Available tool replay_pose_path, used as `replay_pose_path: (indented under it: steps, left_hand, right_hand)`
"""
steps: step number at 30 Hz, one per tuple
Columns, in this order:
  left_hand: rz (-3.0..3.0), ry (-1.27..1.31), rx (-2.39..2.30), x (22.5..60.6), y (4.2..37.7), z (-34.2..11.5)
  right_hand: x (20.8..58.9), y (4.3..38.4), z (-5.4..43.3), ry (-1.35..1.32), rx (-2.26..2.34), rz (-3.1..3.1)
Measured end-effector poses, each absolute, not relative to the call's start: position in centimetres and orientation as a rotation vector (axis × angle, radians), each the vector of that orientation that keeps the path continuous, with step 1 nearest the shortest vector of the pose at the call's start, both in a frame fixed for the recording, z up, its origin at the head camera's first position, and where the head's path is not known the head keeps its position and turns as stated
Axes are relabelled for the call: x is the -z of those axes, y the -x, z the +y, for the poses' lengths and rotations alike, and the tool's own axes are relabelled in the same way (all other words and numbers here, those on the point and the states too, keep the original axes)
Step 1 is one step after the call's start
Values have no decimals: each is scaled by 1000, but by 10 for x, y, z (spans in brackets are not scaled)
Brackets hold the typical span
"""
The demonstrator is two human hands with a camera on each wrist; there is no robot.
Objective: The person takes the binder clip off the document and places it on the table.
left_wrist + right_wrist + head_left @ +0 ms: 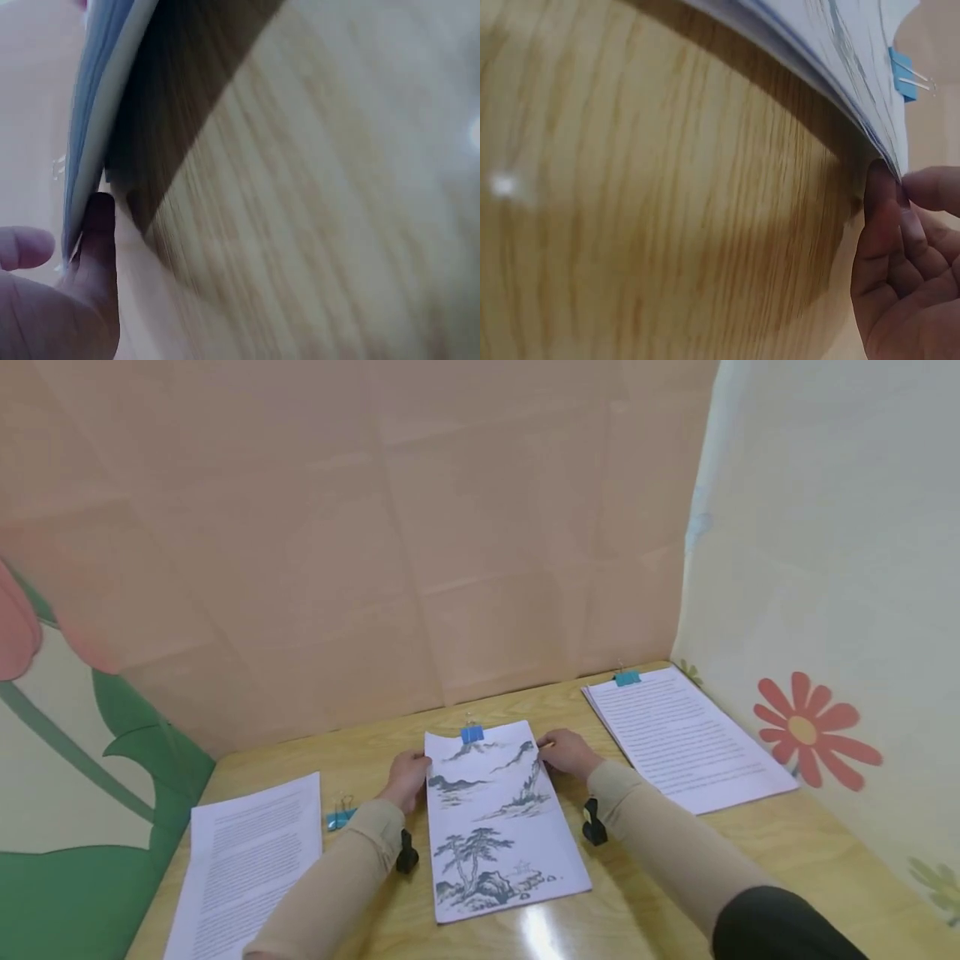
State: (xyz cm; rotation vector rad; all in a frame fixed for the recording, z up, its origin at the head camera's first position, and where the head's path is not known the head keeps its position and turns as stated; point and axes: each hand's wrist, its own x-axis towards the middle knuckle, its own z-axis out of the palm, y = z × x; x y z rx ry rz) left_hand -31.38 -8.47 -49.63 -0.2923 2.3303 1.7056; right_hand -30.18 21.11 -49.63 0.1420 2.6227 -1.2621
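**Ink landscape sheaf pinched at both edges**

A thin, flexible paper stack (510, 839), printed with grey-green mountains and pines, lies between the hands at the middle of the worktop (847, 877), whose pale surface has streaky wood grain and a glossy shine. The left hand (405, 779) pinches its left edge, the right hand (567, 753) its right, fingertips tucked beneath. A blue clip (472, 734) with thin wire loops bites its top edge. Text-covered sheets flank it: a left pile (251, 860) and a teal-clipped right pile (682, 739).
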Motion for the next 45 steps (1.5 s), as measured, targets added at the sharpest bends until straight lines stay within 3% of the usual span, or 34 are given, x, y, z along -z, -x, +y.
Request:
replay_pose_path:
  steps: [12, 20, 45]
  left_hand:
    - [2456, 347, -1738, 510, 315, -101]
    - [2425, 408, -1802, 504, 314, -102]
    - [2295, 298, -2076, 494, 291, -93]
  right_hand:
    - [499, 301, 204, -45, 1229, 2527]
    - [493, 312, 197, 120, 995, 2772]
    - [441, 357, 120, 350, 1047, 2911]
